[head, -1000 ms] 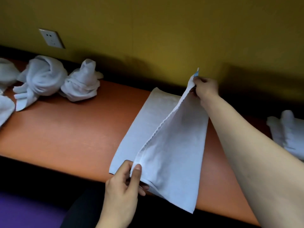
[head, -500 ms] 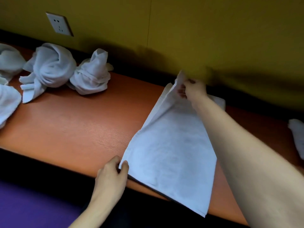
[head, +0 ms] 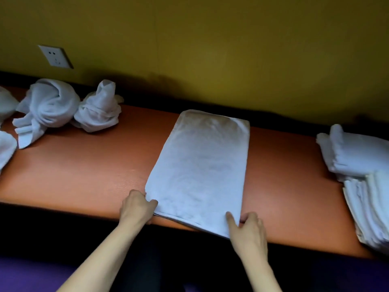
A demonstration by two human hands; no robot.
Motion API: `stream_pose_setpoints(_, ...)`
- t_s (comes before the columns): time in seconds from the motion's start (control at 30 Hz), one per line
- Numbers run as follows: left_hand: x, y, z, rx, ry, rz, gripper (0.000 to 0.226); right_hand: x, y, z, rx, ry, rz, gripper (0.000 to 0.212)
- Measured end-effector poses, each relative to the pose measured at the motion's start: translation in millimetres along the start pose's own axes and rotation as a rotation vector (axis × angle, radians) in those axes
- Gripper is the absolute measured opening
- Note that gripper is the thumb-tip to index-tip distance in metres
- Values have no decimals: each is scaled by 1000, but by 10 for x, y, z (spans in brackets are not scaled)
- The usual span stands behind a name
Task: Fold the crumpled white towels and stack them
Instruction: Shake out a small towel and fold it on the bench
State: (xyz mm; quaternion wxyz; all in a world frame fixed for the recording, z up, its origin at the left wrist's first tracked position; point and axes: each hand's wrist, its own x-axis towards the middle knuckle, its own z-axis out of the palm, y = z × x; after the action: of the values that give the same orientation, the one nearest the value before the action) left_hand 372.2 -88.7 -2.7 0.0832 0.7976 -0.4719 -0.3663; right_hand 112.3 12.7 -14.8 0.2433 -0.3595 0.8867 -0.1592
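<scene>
A white towel, folded in half lengthwise, lies flat across the orange table, its near end at the table's front edge. My left hand pinches the towel's near left corner. My right hand grips the near right corner, thumb on top of the cloth. Crumpled white towels sit at the back left. A stack of folded towels stands at the right edge.
A further crumpled towel rests on the back of the folded stack. More crumpled cloth shows at the far left edge. A wall socket sits on the yellow wall behind the table.
My right hand laid the far corner down, completing the lengthwise fold, then came back to the near right corner. My left hand stayed at the near left corner.
</scene>
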Motion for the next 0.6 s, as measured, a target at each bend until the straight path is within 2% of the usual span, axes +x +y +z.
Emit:
stream_pose_setpoints(0.07,-21,54,-25,12,-45,-23,22,-97,39,67,-25,-43,-25,40)
stream_pose_setpoints(0.13,-81,68,-71,16,-36,-4,23,-145,4,59,81,-65,-30,31)
stream_pose_setpoints(0.3,-456,-24,-136,-252,-30,89,10,-283,40,-177,328,6,-92,14)
stream_pose_setpoints(0.43,-812,-214,-163,-451,-35,190,27,-471,184,-429,438,23,-140,33)
stream_pose_setpoints(0.53,-1135,-385,-249,-467,-65,321,45,-634,337,-603,532,9,-209,17)
stream_pose_setpoints(0.6,-1379,-470,-321,-422,-87,377,36,-767,448,-698,611,-23,-207,13)
